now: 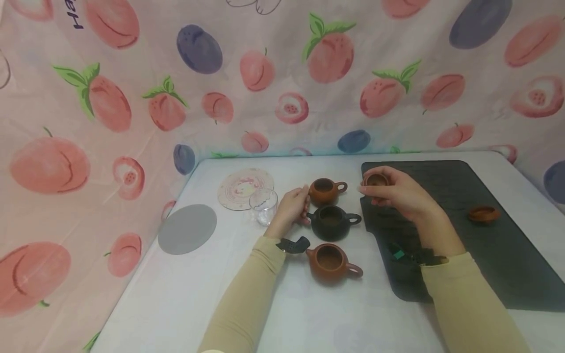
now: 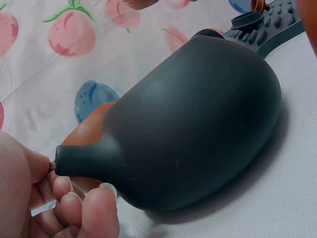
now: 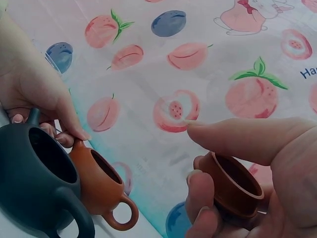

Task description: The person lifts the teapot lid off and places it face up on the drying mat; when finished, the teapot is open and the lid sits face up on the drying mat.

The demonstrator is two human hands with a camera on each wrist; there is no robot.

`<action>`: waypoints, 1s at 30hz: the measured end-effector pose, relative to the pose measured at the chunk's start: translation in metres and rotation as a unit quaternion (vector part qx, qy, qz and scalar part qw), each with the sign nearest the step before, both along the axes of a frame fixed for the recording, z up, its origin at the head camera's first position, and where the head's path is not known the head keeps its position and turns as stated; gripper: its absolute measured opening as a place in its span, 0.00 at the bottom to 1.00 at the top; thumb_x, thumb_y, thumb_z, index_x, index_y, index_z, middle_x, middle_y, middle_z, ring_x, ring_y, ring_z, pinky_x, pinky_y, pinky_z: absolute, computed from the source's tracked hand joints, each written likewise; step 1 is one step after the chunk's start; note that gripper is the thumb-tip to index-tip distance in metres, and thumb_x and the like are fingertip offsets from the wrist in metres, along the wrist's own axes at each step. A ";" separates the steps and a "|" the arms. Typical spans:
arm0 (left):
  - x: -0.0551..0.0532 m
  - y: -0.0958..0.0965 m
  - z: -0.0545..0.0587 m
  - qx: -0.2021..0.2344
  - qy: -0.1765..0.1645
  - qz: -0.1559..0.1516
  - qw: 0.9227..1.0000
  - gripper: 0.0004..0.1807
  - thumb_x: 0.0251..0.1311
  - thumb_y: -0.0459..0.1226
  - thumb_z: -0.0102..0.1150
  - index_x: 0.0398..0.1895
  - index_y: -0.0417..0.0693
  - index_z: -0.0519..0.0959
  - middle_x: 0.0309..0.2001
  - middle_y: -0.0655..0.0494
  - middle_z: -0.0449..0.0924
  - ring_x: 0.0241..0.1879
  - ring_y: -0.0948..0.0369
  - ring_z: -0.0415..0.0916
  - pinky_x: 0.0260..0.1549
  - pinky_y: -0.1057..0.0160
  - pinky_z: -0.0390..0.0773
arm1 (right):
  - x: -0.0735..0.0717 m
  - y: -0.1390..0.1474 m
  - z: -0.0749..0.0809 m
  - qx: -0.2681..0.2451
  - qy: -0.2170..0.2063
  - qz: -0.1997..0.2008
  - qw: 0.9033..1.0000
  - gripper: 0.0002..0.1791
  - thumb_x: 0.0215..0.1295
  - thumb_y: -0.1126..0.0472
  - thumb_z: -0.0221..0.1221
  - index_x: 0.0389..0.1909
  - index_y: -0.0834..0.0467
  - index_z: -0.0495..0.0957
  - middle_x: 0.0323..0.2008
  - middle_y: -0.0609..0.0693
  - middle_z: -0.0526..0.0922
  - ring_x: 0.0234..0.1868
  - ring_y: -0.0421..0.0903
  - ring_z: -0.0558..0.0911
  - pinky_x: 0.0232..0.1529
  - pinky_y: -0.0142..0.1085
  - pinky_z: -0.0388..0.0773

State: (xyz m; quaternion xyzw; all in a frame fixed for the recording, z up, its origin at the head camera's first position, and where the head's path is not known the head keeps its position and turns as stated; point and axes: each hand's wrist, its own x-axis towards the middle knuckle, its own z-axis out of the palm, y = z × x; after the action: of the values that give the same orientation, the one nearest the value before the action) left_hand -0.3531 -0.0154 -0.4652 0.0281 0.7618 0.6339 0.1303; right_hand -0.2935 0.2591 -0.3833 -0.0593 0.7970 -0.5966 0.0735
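Three lidless teapots stand in a column on the white table. The far one is a small orange-brown teapot, then comes a black teapot, and nearest is a reddish-brown teapot. My left hand pinches the far teapot's spout between thumb and fingers, beside the black spout. In the left wrist view the black teapot hides most of the orange-brown one. Over the mat's left edge, my right hand grips a small brown teapot lid, its hollow side showing and its knob between the fingers.
Under my right arm lies a black ribbed mat, bearing a brown lid and a dark lid. Left of my left hand are a clear glass, a round patterned coaster and a grey disc. Fruit-print cloth hangs behind.
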 end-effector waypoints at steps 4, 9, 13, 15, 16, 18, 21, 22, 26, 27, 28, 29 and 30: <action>0.000 0.000 0.001 0.002 0.002 -0.001 1.000 0.26 0.80 0.53 0.43 0.34 0.40 0.73 0.22 0.56 0.69 0.17 0.62 0.68 0.16 0.64 0.81 | 0.000 0.001 0.000 -0.007 0.009 0.004 1.000 0.28 0.68 0.56 0.69 0.61 0.62 0.68 0.45 0.51 0.79 0.36 0.47 0.80 0.40 0.39 0.82; -0.001 0.000 0.001 0.007 -0.001 0.000 1.000 0.26 0.80 0.54 0.43 0.34 0.40 0.73 0.22 0.56 0.69 0.17 0.62 0.68 0.16 0.65 0.80 | 0.000 0.002 0.001 -0.012 0.014 0.005 1.000 0.26 0.66 0.59 0.70 0.59 0.60 0.69 0.46 0.51 0.79 0.40 0.47 0.80 0.40 0.38 0.81; -0.002 0.000 0.000 0.008 -0.002 0.003 1.000 0.26 0.80 0.53 0.43 0.34 0.40 0.72 0.21 0.56 0.69 0.17 0.62 0.68 0.16 0.64 0.80 | 0.001 0.002 0.001 0.001 0.015 0.006 1.000 0.28 0.67 0.60 0.70 0.61 0.62 0.68 0.48 0.53 0.78 0.42 0.47 0.78 0.40 0.37 0.80; -0.002 0.000 0.001 0.011 -0.002 0.003 1.000 0.26 0.81 0.53 0.43 0.34 0.39 0.72 0.21 0.56 0.69 0.17 0.62 0.67 0.16 0.64 0.80 | 0.001 0.002 0.001 0.012 0.016 0.004 1.000 0.28 0.67 0.60 0.69 0.62 0.62 0.67 0.49 0.55 0.77 0.44 0.47 0.77 0.41 0.36 0.80; -0.001 0.001 0.001 0.010 -0.001 0.004 1.000 0.26 0.81 0.52 0.43 0.34 0.39 0.72 0.21 0.56 0.69 0.17 0.62 0.67 0.16 0.64 0.80 | 0.001 0.002 0.001 0.018 0.015 0.003 1.000 0.28 0.67 0.60 0.69 0.62 0.61 0.68 0.50 0.55 0.76 0.44 0.47 0.77 0.42 0.36 0.80; -0.001 0.001 0.001 0.009 0.000 0.004 1.000 0.26 0.81 0.53 0.43 0.34 0.40 0.72 0.21 0.56 0.69 0.17 0.62 0.67 0.15 0.64 0.80 | 0.002 0.003 0.001 0.030 0.016 -0.001 0.999 0.29 0.67 0.59 0.69 0.63 0.62 0.68 0.50 0.56 0.76 0.45 0.49 0.77 0.42 0.36 0.80; 0.000 0.001 0.001 0.005 0.004 0.004 1.000 0.26 0.80 0.53 0.43 0.33 0.40 0.72 0.21 0.56 0.69 0.17 0.62 0.67 0.15 0.64 0.80 | 0.003 0.004 0.000 0.042 0.017 -0.006 0.999 0.30 0.67 0.58 0.69 0.64 0.62 0.67 0.49 0.57 0.76 0.45 0.53 0.78 0.43 0.39 0.81; 0.000 0.001 0.000 0.003 0.006 0.005 1.000 0.26 0.80 0.53 0.43 0.33 0.41 0.72 0.21 0.56 0.69 0.17 0.62 0.68 0.15 0.64 0.80 | 0.003 0.005 0.000 0.042 0.017 -0.006 0.999 0.30 0.67 0.59 0.69 0.64 0.62 0.67 0.48 0.56 0.76 0.45 0.54 0.78 0.42 0.39 0.81; 0.000 0.001 -0.001 -0.002 0.011 0.006 1.000 0.26 0.80 0.53 0.44 0.32 0.40 0.73 0.21 0.55 0.69 0.16 0.62 0.68 0.15 0.63 0.81 | 0.003 0.006 -0.001 0.043 0.021 0.000 0.999 0.29 0.67 0.59 0.69 0.64 0.62 0.68 0.47 0.55 0.77 0.42 0.51 0.80 0.42 0.42 0.82; 0.000 0.001 -0.002 -0.002 0.011 0.006 1.000 0.27 0.80 0.53 0.44 0.33 0.40 0.73 0.21 0.55 0.69 0.16 0.62 0.68 0.15 0.63 0.81 | 0.003 0.007 -0.001 0.046 0.022 0.001 0.999 0.29 0.67 0.59 0.69 0.63 0.62 0.68 0.46 0.55 0.77 0.41 0.50 0.80 0.42 0.42 0.82; 0.000 0.001 -0.002 -0.002 0.012 0.006 1.000 0.27 0.80 0.53 0.44 0.33 0.39 0.73 0.21 0.55 0.69 0.16 0.62 0.68 0.15 0.63 0.81 | 0.003 0.007 -0.002 0.049 0.023 0.002 0.999 0.29 0.67 0.59 0.69 0.63 0.62 0.68 0.46 0.55 0.77 0.41 0.49 0.80 0.41 0.41 0.82; 0.000 0.000 -0.002 -0.002 0.012 0.006 1.000 0.27 0.80 0.54 0.44 0.33 0.39 0.73 0.21 0.55 0.69 0.16 0.62 0.68 0.15 0.63 0.81 | 0.003 0.007 -0.002 0.053 0.024 0.003 0.998 0.29 0.67 0.58 0.69 0.63 0.62 0.68 0.46 0.55 0.78 0.40 0.48 0.80 0.41 0.41 0.82; 0.000 0.000 -0.002 -0.002 0.011 0.006 1.000 0.27 0.80 0.54 0.44 0.33 0.39 0.73 0.21 0.55 0.69 0.16 0.62 0.68 0.15 0.63 0.81 | 0.003 0.007 -0.002 0.055 0.026 0.004 0.998 0.29 0.67 0.58 0.69 0.63 0.62 0.68 0.46 0.56 0.78 0.40 0.48 0.80 0.41 0.41 0.82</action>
State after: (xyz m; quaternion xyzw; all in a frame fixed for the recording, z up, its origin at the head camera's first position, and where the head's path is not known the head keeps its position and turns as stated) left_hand -0.3532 -0.0151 -0.4672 0.0302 0.7649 0.6325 0.1181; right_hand -0.2901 0.2664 -0.3853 -0.0736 0.8299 -0.5499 0.0584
